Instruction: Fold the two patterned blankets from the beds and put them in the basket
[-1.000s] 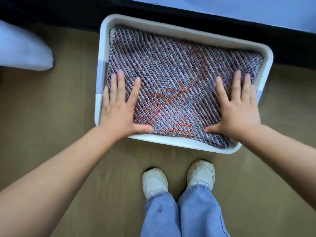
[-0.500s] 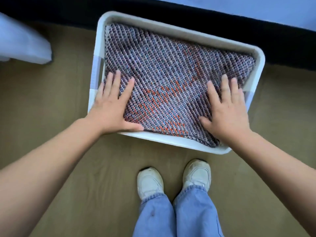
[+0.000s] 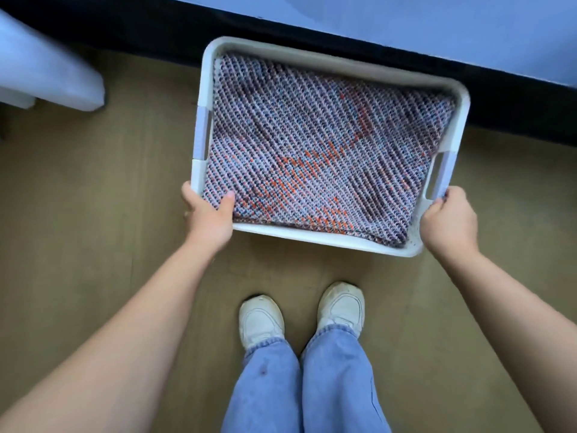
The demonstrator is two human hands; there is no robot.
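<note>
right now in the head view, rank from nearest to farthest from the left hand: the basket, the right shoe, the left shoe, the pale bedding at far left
From the left hand:
1. basket, its near left corner is in the hand's grip
2. left shoe, below on the floor
3. pale bedding and right shoe, too close to call

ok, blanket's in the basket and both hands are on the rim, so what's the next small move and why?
Probably lift the basket straight up, keeping it level. The left hand grips its near-left corner and the right hand grips the rim by the right handle, while the folded blanket lies flat inside. Only one blanket surface shows, so I can't confirm a second one beneath.
</note>
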